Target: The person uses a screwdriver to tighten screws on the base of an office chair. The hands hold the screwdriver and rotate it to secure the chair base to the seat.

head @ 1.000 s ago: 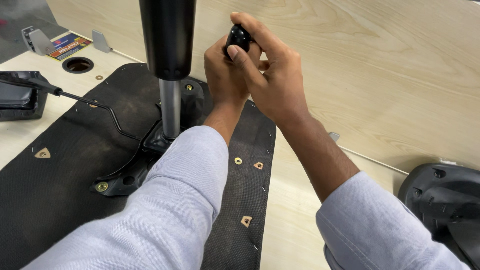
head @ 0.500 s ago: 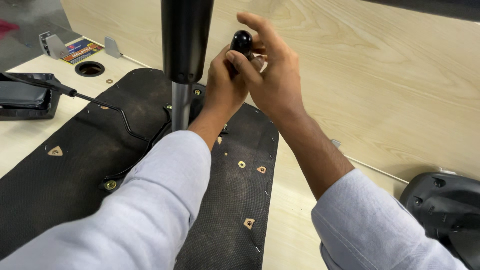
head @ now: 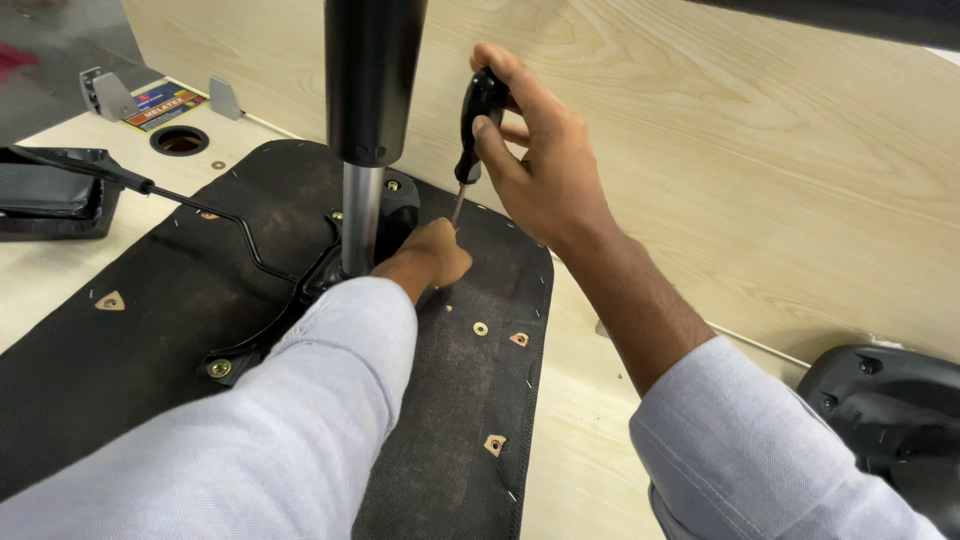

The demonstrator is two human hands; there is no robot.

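Observation:
An upturned chair seat (head: 170, 300), covered in black fabric, lies on a pale wooden table (head: 720, 180). A black metal mechanism plate (head: 300, 300) with a gas-lift column (head: 368, 90) stands bolted on it. My right hand (head: 545, 170) grips the black handle of a screwdriver (head: 478, 120), held nearly upright with the shaft pointing down. My left hand (head: 432, 255) is closed low beside the column, at the screwdriver's tip, which it hides.
A black lever rod (head: 190, 205) runs left from the mechanism. A black plastic part (head: 50, 195) lies far left, another black chair part (head: 890, 410) at the lower right. A round hole (head: 180, 140) and metal brackets (head: 105, 92) sit at the table's back left. Brass inserts (head: 495, 443) dot the seat.
My left hand has dropped from the handle down to the seat beside the column. My right hand has lifted a little and now holds the screwdriver's handle alone, with the shaft in sight.

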